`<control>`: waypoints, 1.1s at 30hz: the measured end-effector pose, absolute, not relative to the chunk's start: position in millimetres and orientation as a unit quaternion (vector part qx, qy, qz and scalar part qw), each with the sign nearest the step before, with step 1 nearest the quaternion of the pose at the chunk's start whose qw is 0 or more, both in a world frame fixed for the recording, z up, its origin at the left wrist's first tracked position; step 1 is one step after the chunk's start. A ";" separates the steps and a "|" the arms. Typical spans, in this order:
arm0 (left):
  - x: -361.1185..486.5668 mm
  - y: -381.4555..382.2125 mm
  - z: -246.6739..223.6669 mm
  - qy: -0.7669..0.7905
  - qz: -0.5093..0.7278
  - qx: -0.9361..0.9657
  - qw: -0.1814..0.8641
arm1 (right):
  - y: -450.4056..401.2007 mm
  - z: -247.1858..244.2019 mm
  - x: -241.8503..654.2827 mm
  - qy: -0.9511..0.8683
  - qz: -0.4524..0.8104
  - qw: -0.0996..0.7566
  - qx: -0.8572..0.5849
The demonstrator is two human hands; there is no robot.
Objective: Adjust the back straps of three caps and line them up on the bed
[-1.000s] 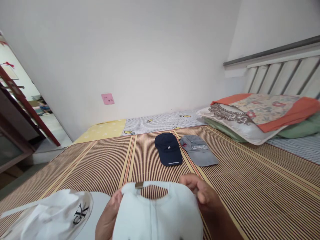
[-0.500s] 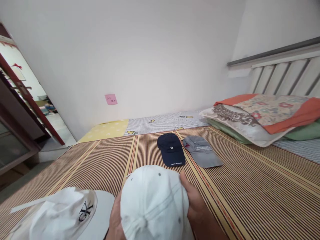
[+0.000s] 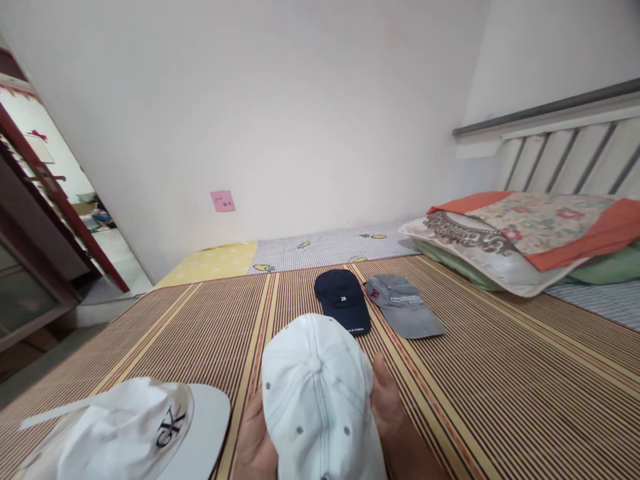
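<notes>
A white baseball cap (image 3: pixel 320 393) with stitched eyelets and a top button is held up at the bottom middle. My left hand (image 3: pixel 254 437) grips its left side, and my right hand (image 3: pixel 393 417) grips the right side with the thumb raised along it. Most fingers are hidden beneath the cap, and so is its brim. To the left lies another white cap (image 3: pixel 115 427) with black CK letters, its brim pointing right. Beyond my hands, a navy cap (image 3: pixel 344 300) rests beside a grey cap (image 3: pixel 405 305), both brims facing me.
All this is over a striped bamboo mat (image 3: pixel 200 333) on a bed. Pillows (image 3: pixel 490 247) under an orange-edged floral cloth are at the right, near a white slatted headboard (image 3: pixel 575 153). A white wall (image 3: pixel 300 120) with a pink note (image 3: pixel 223 201) rises behind.
The held white cap has turned and tilted, bringing its top button higher and more eyelets into view. It and both hands have shifted slightly right. The other caps stay put.
</notes>
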State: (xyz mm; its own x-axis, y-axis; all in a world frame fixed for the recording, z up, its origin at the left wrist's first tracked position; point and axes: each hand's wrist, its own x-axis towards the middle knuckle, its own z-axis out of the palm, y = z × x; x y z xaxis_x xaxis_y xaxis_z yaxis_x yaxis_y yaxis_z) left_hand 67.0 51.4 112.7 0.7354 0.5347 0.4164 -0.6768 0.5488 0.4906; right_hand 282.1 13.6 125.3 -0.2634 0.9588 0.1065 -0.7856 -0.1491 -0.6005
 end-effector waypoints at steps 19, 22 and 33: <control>73.2 45.2 119.5 -0.093 0.404 0.311 0.855 | 26.9 127.4 281.2 -0.250 0.737 0.614 -0.136; 81.0 41.9 136.8 -0.089 0.399 0.320 0.855 | 28.1 119.9 279.9 -0.252 0.723 0.627 -0.141; 83.2 37.9 150.7 -0.140 0.380 0.323 0.855 | 37.4 112.4 279.4 -0.255 0.719 0.632 -0.135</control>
